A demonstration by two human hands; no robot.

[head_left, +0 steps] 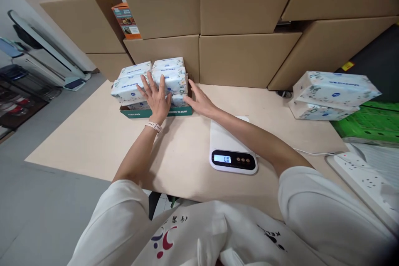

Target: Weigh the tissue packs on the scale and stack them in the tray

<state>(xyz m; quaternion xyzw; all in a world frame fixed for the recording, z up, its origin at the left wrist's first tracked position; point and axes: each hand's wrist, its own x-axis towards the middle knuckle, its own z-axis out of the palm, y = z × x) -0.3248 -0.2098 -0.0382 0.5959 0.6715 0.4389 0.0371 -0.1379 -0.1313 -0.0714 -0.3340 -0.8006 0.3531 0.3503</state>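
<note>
Several white tissue packs point(174, 78) with a small floral print are stacked in a low green cardboard tray point(137, 113) at the far side of the table. My left hand point(156, 96), a white watch band on its wrist, rests flat with fingers spread against the front of the stack. At the stack's right end, my right hand point(199, 100) lies flat with fingers together, touching the tray's corner. Neither hand holds anything. My right forearm crosses over a white digital scale point(232, 149) whose display reads 0.0.
Two more tissue packs point(332, 93) lie stacked at the right. Large brown cartons point(246, 56) wall off the back of the table. A white power strip point(363, 178) and cable lie at the right edge. Shelving and grey floor are to the left.
</note>
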